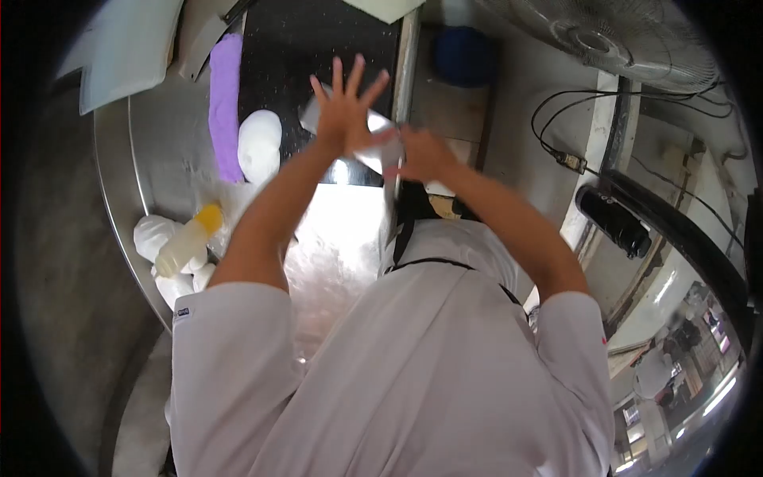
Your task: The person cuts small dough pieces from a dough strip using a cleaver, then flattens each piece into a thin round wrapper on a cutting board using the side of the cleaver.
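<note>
My left hand (343, 119) is spread, fingers pointing away from me, over a shiny flat metal piece (375, 161) that looks like a broad blade. The piece lies across the black board (306, 44), partly hidden by this hand. My right hand (427, 155) is curled at the near right end of the metal piece, by the board's edge. Its fingers look closed round that end; a handle cannot be made out. Left of my left hand sits a smooth white rounded lump (260, 147), beside a folded purple cloth (226, 107).
A bottle with a yellow cap (208, 219) lies among white bundles (155, 234) on the steel table (171, 143). A wide-bladed knife (200, 46) is at the upper left. On the right are a fan (604, 40), loose cables (548, 127) and a black cylinder (612, 220).
</note>
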